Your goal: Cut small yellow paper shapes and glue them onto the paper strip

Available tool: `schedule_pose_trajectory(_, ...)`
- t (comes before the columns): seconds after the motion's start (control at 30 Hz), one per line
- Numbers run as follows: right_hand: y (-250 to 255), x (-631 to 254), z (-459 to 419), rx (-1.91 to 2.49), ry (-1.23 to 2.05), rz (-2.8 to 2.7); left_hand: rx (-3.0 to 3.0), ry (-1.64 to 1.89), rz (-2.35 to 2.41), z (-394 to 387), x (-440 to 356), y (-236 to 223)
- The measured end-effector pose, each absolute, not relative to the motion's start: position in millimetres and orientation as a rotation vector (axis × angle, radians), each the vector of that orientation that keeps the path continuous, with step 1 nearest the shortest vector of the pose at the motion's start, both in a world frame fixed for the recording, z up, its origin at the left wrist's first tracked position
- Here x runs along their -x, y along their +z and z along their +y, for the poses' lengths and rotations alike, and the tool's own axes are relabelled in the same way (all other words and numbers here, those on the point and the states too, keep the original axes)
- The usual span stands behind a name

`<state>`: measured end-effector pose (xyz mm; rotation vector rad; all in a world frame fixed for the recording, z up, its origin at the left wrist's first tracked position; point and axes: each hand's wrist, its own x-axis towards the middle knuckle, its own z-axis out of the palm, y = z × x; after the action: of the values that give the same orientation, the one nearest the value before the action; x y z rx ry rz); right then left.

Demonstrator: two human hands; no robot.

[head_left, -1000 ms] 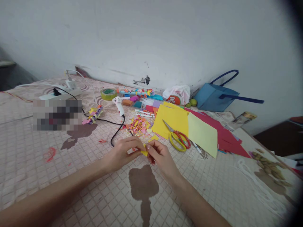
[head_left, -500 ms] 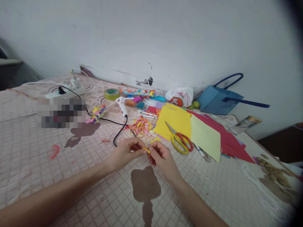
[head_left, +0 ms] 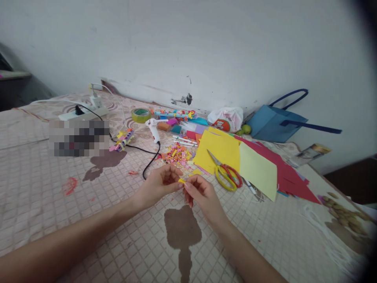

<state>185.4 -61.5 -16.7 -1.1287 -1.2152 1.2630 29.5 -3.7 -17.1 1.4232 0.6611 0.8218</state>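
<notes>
Between my two hands is a small yellow strip [head_left: 182, 181], perhaps foam or paper, held above the patterned tablecloth [head_left: 118, 236]. My left hand [head_left: 163, 181] pinches one end of it between thumb and finger. The other end is pinched by my right hand [head_left: 202, 192], whose lower fingers curl under. Just beyond the hands lies a heap of colourful scraps [head_left: 178, 154]. Yellow and red handled scissors [head_left: 225, 173] rest on a yellow sheet [head_left: 219, 147], to the right of my right hand.
A white glue gun [head_left: 153, 129] with a black cord stands behind the scraps. Left of it are tape [head_left: 141, 115], a decorated purple piece [head_left: 125, 140] and a power strip [head_left: 84, 114]. Pale yellow [head_left: 259, 171] and red sheets [head_left: 282, 169], plus a blue bag [head_left: 278, 122], are at the right.
The yellow strip has turned slightly between my fingertips and looks shorter and wider. Both hands stay close together. The whole view has shifted a little.
</notes>
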Motion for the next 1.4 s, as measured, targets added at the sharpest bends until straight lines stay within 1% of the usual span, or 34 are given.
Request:
schedule_pose_trajectory(0.37, -14.6, -185.4, -62.4, 1.213, 1.059, -1.326, -1.42, 0.683, 0.719, -3.3, -27.8, -17.3)
schedule_pose_trajectory(0.8, -16.8, -185.1, -60.3, 1.134, 1.26, -1.209, -1.384, 0.679, 0.739, -4.5, -28.0, -10.3)
schedule_pose_trajectory(1.4, -16.8, -185.6, -62.2, 1.155, 1.245, -1.264, -1.431, 0.634, 0.757, -4.3, -27.7, -9.0)
